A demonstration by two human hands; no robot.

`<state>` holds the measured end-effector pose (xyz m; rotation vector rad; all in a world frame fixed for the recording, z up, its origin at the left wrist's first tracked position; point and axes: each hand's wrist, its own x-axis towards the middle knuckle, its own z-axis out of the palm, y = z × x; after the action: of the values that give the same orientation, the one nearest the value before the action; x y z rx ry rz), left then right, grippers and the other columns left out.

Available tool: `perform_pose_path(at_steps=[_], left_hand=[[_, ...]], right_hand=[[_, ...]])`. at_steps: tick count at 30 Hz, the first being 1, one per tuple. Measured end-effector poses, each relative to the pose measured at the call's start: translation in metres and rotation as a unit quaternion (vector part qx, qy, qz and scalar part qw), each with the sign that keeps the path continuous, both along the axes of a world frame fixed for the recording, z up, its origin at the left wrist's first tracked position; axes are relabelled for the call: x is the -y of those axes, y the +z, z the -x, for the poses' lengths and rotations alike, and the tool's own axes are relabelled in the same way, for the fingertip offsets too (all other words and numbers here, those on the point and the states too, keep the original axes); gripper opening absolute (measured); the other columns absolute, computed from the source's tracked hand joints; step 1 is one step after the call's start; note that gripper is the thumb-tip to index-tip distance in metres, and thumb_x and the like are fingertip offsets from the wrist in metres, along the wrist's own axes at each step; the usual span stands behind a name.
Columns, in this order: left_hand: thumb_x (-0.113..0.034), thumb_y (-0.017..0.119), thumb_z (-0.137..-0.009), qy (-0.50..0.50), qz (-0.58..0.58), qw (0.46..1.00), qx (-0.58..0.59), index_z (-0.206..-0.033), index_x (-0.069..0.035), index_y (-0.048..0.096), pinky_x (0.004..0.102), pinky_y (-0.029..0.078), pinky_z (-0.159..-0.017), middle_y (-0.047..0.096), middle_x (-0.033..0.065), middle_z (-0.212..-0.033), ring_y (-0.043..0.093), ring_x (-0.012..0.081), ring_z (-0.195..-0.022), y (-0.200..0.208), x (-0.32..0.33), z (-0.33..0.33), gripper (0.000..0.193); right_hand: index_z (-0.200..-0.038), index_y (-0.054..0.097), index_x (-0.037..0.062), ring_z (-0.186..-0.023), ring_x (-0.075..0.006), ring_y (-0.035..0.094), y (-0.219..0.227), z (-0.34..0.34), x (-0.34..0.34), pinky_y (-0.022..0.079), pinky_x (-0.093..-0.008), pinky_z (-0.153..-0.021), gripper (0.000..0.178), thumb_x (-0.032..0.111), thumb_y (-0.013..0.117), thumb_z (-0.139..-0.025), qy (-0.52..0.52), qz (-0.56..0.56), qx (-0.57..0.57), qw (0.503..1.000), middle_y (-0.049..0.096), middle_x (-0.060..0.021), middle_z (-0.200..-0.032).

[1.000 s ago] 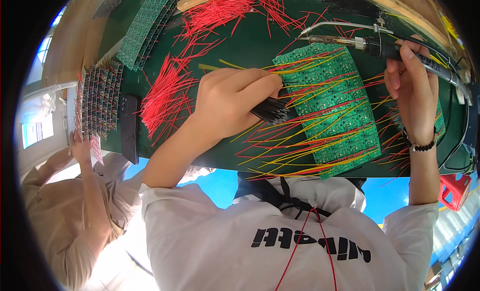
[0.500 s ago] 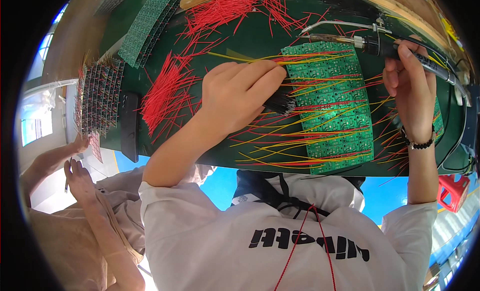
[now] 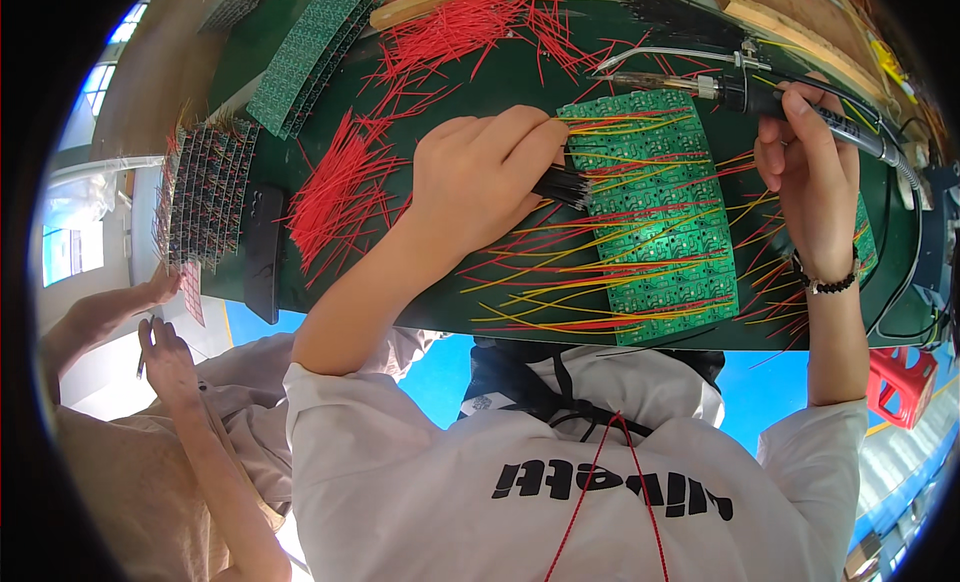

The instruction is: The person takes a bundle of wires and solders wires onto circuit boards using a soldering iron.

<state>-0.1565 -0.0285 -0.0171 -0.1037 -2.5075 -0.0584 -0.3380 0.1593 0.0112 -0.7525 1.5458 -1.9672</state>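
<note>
My left hand (image 3: 487, 174) is closed at the left edge of a green circuit board panel (image 3: 660, 232). It holds a bundle of black wires (image 3: 566, 188), whose ends reach over the panel's edge. Whether its fingertips also pinch a single wire is hidden. Red and yellow wires (image 3: 540, 267) lie in rows across the panel and stick out to its left. Over the panel's far right corner, my right hand (image 3: 812, 172) grips a soldering iron (image 3: 745, 94). A thin curved metal tube (image 3: 680, 52) is fixed alongside the iron, and both tips point left.
Loose red wires (image 3: 340, 192) lie in heaps to the left and at the back. Stacked green boards (image 3: 310, 57) stand far left, near wired boards (image 3: 210, 192) and a black block (image 3: 263, 252). Another person's hand (image 3: 165, 362) is at lower left. A red stool (image 3: 900, 387) stands right.
The whole view has shifted slightly. My left hand has come a little closer to the panel's far left corner, and a long yellow wire no longer sticks out behind it. The right hand keeps its grip.
</note>
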Motion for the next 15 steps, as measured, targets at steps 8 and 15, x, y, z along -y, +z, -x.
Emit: perform_pose_path(at_steps=[8,15], left_hand=[[-0.008,0.065,-0.061,0.059,-0.122,0.991,0.006,-0.083,-0.011,0.054,0.0311,0.044,-0.048,0.057,0.0015,-0.071,0.057,0.0210,-0.056,-0.006,0.005,0.006,0.025],[-0.005,0.064,-0.065,0.059,-0.184,0.981,-0.025,-0.085,-0.007,0.053,0.0302,0.046,-0.052,0.054,0.0065,-0.079,0.057,0.0214,-0.065,0.005,0.010,0.007,0.023]], right_hand=[[-0.097,0.050,0.0008,-0.052,-0.0069,0.048,0.006,-0.002,-0.004,0.037,-0.0216,-0.044,0.024,0.018,0.059,-0.083,-0.010,0.014,0.007,1.000,0.056,-0.0057,-0.070],[-0.096,0.050,0.0017,-0.051,-0.0069,0.048,0.007,-0.001,-0.006,0.037,-0.0215,-0.044,0.023,0.018,0.060,-0.083,-0.013,0.010,0.010,1.000,0.056,-0.0056,-0.069]])
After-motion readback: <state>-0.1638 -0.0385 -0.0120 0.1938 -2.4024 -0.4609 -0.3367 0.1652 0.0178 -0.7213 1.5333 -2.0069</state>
